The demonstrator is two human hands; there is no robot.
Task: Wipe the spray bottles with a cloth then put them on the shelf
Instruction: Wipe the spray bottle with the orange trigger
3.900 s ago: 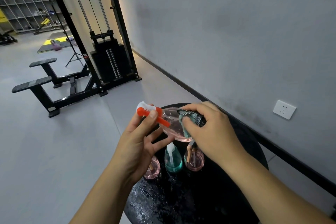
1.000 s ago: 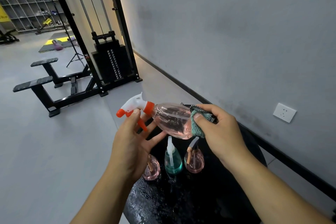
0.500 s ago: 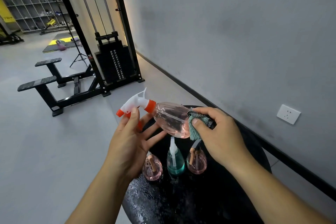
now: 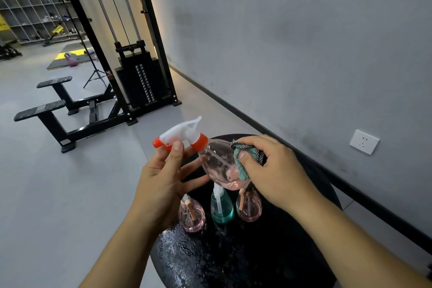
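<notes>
**Pink spray bottle held on its side and rubbed with a cloth**

A clear pink spray bottle [image 4: 219, 166] is held on its side at the centre of the frame, above the far part of a round black tabletop [image 4: 233, 262]. Its white and orange trigger head [image 4: 181, 134] is pointed toward the left of the frame. The head is gripped by the left hand [image 4: 163, 182], with the thumb laid across the orange nozzle end and the other fingers spread beneath the neck. A teal cloth with a dark checked edge [image 4: 247, 156] is bunched in the right hand [image 4: 275, 170] and pressed against the bottle's rounded body.

Just below the held bottle, three smaller bottles are stood upright in a row on the wet-looking tabletop: a pink one [image 4: 191, 216] at left, a teal one [image 4: 221, 208] in the middle, a pink one [image 4: 249, 208] at right.

A cable weight machine [image 4: 140, 77] and its black bench [image 4: 51, 110] are seen in the upper left, a wall socket [image 4: 364, 142] at right, and cubby shelving [image 4: 35, 18] in the far upper left corner.
</notes>
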